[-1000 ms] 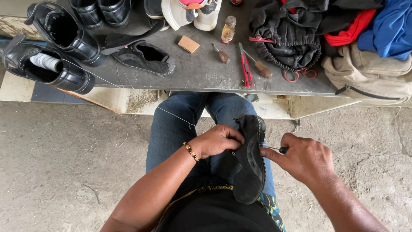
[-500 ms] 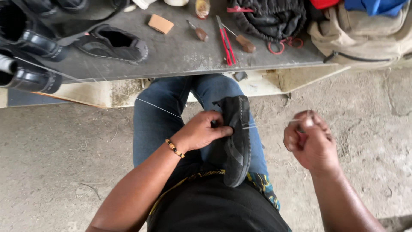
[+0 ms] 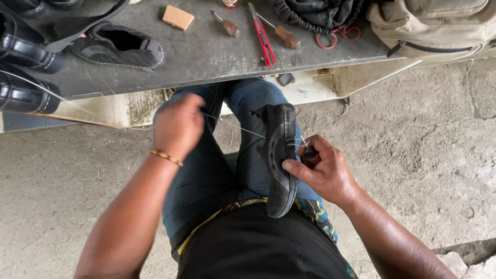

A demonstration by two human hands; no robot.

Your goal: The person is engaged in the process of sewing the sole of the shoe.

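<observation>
Black boots: lying at the left edge of the counter, not being handled. A thin pale line is running across them toward the lap.

Black slip-on shoe: resting on the counter's left part, opening up, stitches showing along its sole edge.

Left hand: hovering over the left knee, fingers closed, pulling a thread taut away from the shoe on the lap. A bead bracelet is sitting on the wrist.

Tan block, wooden-handled awl, red-handled cutter: lying along the middle of the counter, unused.

Black shoe: standing on edge on the right thigh, sole side facing left. Stitches are showing along the upper stretch of the sole rim; how far round the seam goes cannot be told, so the sewing looks partway through, judging by the thread in play.

Right hand: steadying the shoe, thumb pressing the sole, fingers pinching a small dark-handled tool against the rim.

Beige bag: resting at the counter's right edge.
</observation>
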